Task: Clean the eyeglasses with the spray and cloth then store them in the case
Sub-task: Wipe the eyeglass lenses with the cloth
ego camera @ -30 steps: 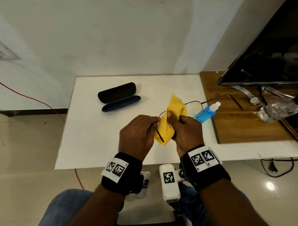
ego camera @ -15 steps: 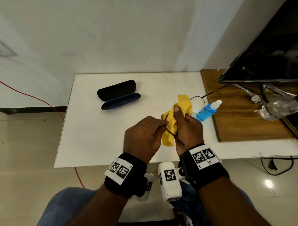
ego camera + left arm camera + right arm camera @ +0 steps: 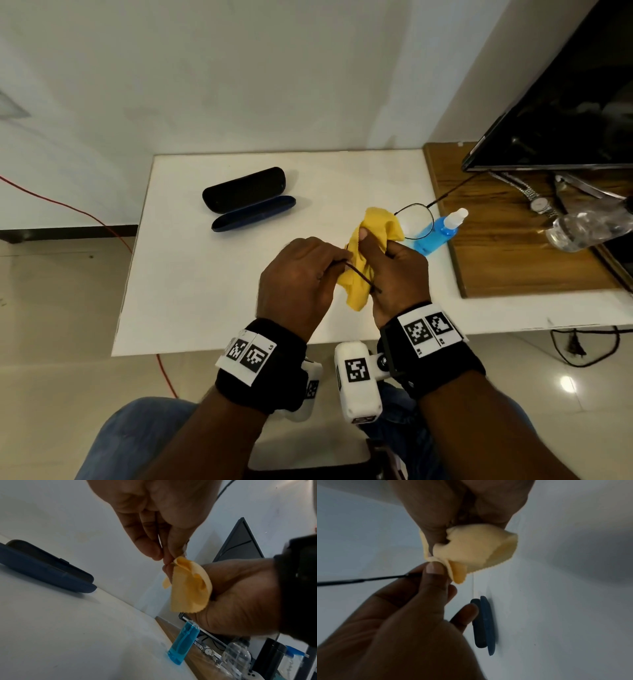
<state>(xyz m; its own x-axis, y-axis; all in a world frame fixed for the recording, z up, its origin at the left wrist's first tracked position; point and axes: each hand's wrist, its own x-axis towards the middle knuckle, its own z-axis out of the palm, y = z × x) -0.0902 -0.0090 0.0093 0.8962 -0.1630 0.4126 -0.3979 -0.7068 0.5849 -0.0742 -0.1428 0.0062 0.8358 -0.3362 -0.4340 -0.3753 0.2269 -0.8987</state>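
Nearest us, our left hand pinches the eyeglasses at the frame, one thin temple arm jutting back toward our wrists. Right beside it, our right hand grips the yellow cloth, thumb pressing it around one lens, all held above the white table. The other lens pokes out just beyond the cloth. Just right of the cloth lies the blue spray bottle, at the table's right edge. Farther back, left of the cloth, rests the open case.
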